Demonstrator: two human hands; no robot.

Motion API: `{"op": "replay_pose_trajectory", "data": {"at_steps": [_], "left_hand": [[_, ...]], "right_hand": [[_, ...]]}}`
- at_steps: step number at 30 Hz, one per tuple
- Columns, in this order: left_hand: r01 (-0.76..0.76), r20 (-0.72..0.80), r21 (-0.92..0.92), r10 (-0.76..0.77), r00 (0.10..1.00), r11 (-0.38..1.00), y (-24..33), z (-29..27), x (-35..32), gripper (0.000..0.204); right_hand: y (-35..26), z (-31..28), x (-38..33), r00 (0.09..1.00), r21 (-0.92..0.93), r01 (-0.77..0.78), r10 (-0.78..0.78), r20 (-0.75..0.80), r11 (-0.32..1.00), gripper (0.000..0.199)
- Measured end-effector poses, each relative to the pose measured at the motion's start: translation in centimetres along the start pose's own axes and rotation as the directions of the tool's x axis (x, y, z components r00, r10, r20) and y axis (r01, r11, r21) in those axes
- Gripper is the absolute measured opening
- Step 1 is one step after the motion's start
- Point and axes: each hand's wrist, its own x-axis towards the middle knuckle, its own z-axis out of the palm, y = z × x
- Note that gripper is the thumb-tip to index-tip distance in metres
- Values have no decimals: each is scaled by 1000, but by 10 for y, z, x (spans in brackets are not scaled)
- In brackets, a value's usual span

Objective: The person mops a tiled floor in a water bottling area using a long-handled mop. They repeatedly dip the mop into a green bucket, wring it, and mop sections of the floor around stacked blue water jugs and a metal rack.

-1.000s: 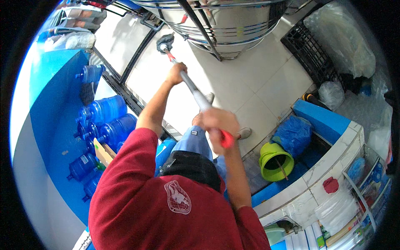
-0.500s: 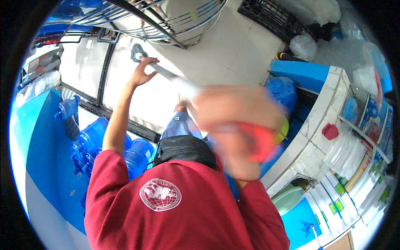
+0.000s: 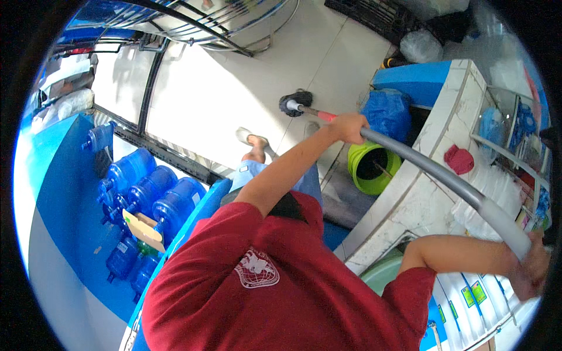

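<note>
Both hands grip one long grey mop handle (image 3: 433, 172); since a second ago it has swung rightward, so the stroke now runs beside the counter (image 3: 410, 199); its axis slants from right hand (image 3: 530, 266) past left hand (image 3: 349, 127) to the mop head (image 3: 294, 103) on the floor (image 3: 222, 93).

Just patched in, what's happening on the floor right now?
A person in a red shirt holds a long grey mop handle in both hands: left hand partway down it, right hand at the upper end. The dark mop head rests on the white tiled floor, near a green bucket.
</note>
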Motion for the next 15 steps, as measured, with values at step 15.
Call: {"op": "replay_pose_trajectory", "data": {"at_steps": [15], "left_hand": [[530, -323, 163, -462, 826, 832, -134, -26, -149, 28]], "right_hand": [[112, 172, -133, 901, 328, -250, 95, 423, 911, 12]]}}
